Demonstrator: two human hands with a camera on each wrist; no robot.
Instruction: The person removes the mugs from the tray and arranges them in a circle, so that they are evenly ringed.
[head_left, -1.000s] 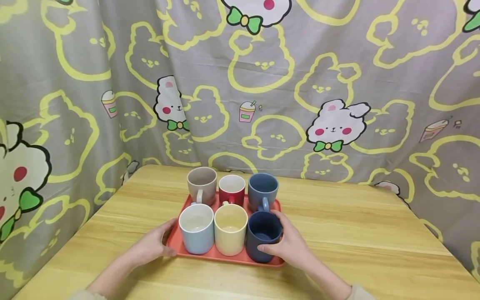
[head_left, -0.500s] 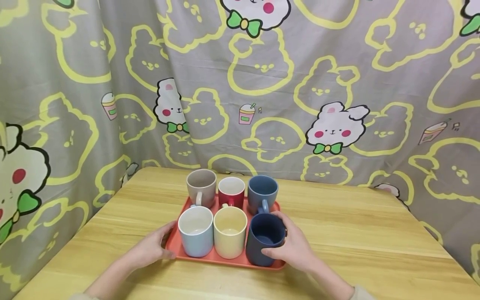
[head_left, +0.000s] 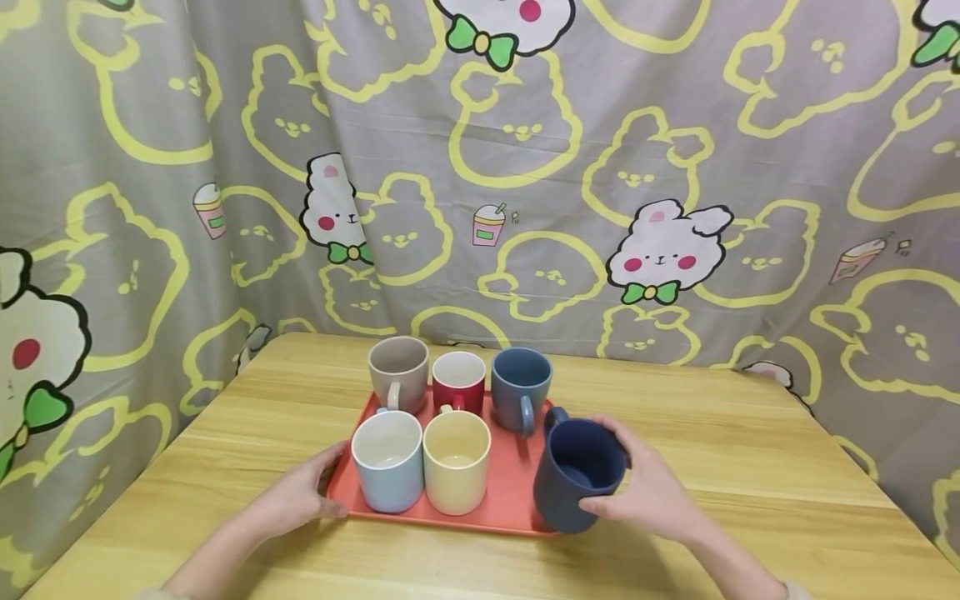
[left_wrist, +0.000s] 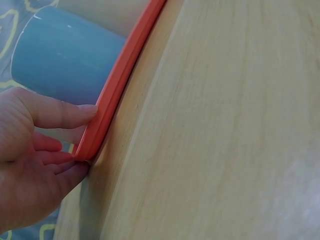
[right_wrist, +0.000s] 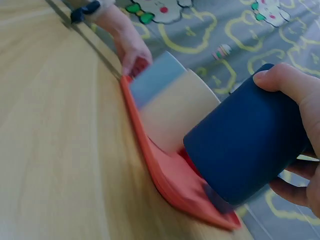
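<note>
My right hand [head_left: 651, 487] grips a navy blue mug [head_left: 573, 492] round its side, thumb near the rim. The mug is tilted, overlapping the front right corner of the red tray [head_left: 517, 483] in the head view; its handle points back left. In the right wrist view, the mug [right_wrist: 245, 140] stands off the tray surface. My left hand [head_left: 303, 492] holds the tray's left front corner, its thumb [left_wrist: 70, 115] on the rim and fingers at the outer edge. Beside that hand on the tray sit a light blue mug [head_left: 388, 467] and a pale yellow mug [head_left: 456, 467].
Along the tray's back stand a grey-beige mug [head_left: 393, 375], a red mug with white inside [head_left: 459, 387] and a medium blue mug [head_left: 519, 392]. The wooden table [head_left: 750, 483] extends to both sides. A patterned grey curtain [head_left: 540, 183] hangs behind.
My right hand has lifted the navy mug from the tray's front right spot and moved it right, tilting it. The left hand stays at the tray's corner.
</note>
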